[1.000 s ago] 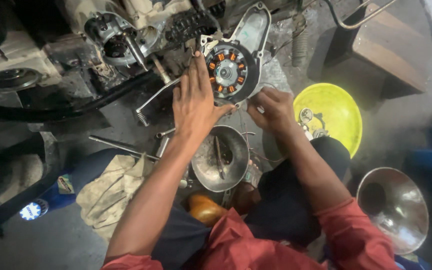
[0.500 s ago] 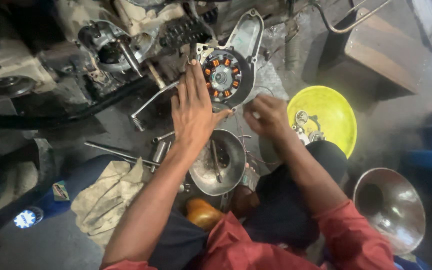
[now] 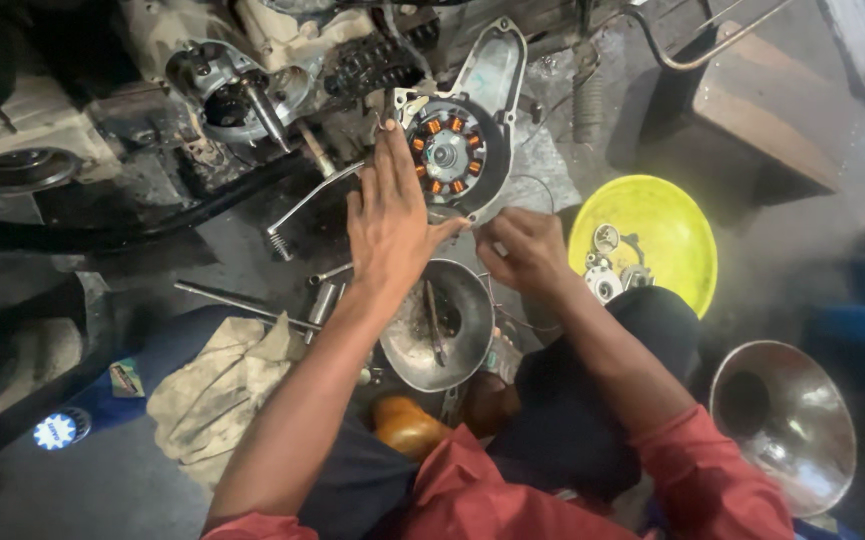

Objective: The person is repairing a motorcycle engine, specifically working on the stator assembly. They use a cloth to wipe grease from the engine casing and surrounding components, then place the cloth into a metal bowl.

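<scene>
The left hand (image 3: 389, 215) lies flat and open, fingers (image 3: 384, 165) stretched out and pressed against the left edge of the stator cover (image 3: 472, 130), a grey engine side cover standing at the far middle of the scene. Inside the cover sits a round stator (image 3: 449, 152) with orange coils around a metal hub. The right hand (image 3: 524, 250) is just right of the left one and near the lower edge of the cover, its fingers curled shut in a loose fist; they seem to pinch a thin wire, but what they grip is too small to tell.

Left of the cover is the open engine (image 3: 242, 95) with a shaft sticking out, and a chain (image 3: 372, 62) beside it. A bent kick lever (image 3: 307, 205) lies on the floor (image 3: 102, 490) left of the left wrist. Near the wrists sits a metal bowl (image 3: 467, 350) with a tool lying in it. A yellow bowl (image 3: 667, 225) with small metal parts is to the right, and a second metal bowl (image 3: 792, 425) lies near right. A dirty rag (image 3: 217, 390) lies near left, with steel rods (image 3: 237, 300) just beyond it.
</scene>
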Demonstrator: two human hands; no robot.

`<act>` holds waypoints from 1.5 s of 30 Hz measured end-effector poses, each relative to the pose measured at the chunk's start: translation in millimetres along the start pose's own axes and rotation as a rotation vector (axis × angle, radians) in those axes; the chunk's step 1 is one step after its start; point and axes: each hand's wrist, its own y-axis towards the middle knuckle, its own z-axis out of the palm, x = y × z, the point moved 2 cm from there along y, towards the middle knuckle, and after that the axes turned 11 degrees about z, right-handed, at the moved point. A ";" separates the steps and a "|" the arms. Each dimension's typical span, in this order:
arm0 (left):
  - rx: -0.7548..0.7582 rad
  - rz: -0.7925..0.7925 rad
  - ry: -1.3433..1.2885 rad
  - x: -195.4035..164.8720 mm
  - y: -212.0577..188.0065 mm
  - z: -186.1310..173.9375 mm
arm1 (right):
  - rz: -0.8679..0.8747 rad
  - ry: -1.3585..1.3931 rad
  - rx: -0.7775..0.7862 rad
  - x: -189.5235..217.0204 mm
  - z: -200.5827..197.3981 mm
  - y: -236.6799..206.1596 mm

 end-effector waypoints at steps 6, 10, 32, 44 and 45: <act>0.048 0.026 -0.024 -1.5 2.2 -9.8 | 0.087 -0.076 -0.093 1.6 1.8 5.1; 0.140 0.057 -0.126 13.2 4.6 -13.4 | 0.201 0.028 -0.078 6.2 10.1 1.8; -0.005 0.115 0.127 32.6 10.4 25.7 | 0.501 0.144 -0.038 0.5 64.3 -0.1; 0.039 0.116 0.048 44.7 26.2 35.8 | 0.873 0.428 -0.019 -14.4 63.0 12.9; 0.045 0.112 0.047 45.1 26.3 36.1 | 0.953 0.490 0.012 -14.5 64.7 13.0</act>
